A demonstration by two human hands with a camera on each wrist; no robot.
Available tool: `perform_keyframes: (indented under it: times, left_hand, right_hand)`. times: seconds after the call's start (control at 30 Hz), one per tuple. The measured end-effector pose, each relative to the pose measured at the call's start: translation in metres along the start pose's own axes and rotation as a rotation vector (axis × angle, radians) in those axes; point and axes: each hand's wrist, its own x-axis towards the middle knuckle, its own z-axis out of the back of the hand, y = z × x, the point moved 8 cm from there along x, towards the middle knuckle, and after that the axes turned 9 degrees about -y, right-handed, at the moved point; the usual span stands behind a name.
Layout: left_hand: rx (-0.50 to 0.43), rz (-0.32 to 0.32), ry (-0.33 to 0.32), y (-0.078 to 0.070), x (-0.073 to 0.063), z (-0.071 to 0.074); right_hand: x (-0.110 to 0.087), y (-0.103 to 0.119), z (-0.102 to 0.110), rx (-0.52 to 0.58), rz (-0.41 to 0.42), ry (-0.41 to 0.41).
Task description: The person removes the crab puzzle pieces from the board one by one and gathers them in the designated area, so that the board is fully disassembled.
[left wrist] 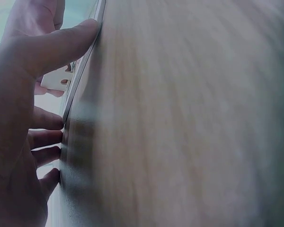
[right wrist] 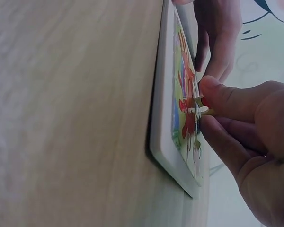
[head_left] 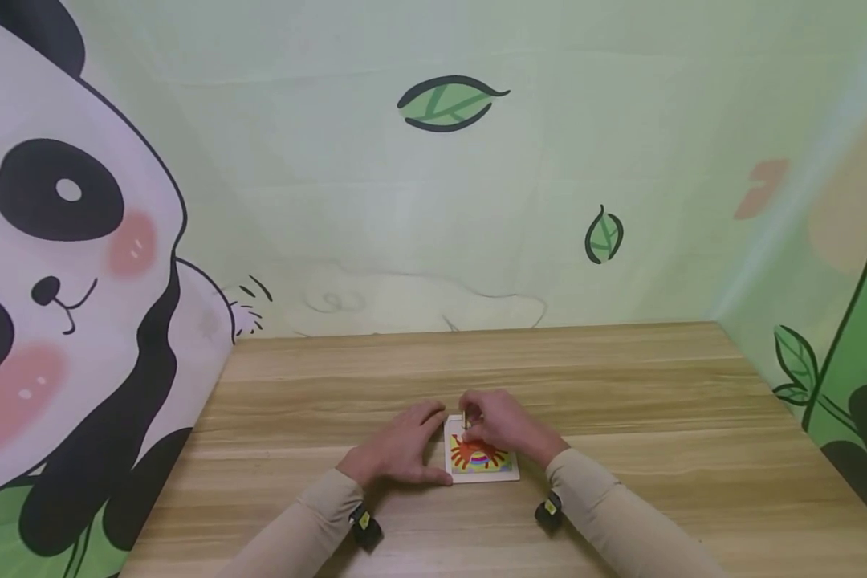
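A small jigsaw puzzle in a white frame (head_left: 486, 480) lies flat on the table, showing a red crab (head_left: 470, 456) on yellow. My right hand (head_left: 502, 419) pinches a puzzle piece (right wrist: 206, 111) between thumb and fingertips at the picture's upper part. Its pale back and knobbed outline appear in the left wrist view, where the piece (left wrist: 56, 80) stands tilted up from the board. Along the frame's left side rests my left hand (head_left: 403, 445), thumb at the lower left corner and fingers spread toward the upper left corner. The right hand covers the picture's upper right.
Around the puzzle extends a wood-grain table (head_left: 318, 385). Behind it rises a pale green wall cloth (head_left: 318, 160) printed with leaves, and a large printed panda (head_left: 101, 305) is on the left. Each wrist wears a small black camera (head_left: 364, 528).
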Motion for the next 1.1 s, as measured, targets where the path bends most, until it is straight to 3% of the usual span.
perform_keyframes:
  times: [0.33, 0.7, 1.1]
  left_hand:
    - [-0.014, 0.0, -0.001, 0.0008, -0.0013, -0.001]
    - [-0.01, 0.004, 0.005, 0.002, -0.0002, -0.0025]
    - [-0.023, 0.023, 0.019, 0.0042, -0.0004, -0.0046]
  right_hand:
    - [-0.0008, 0.0026, -0.0016, -0.002, -0.039, 0.044]
    - [0.0015, 0.0049, -0.0071, -0.05, 0.039, 0.058]
    - [0.0039, 0.0064, -0.0098, -0.1, 0.025, 0.036]
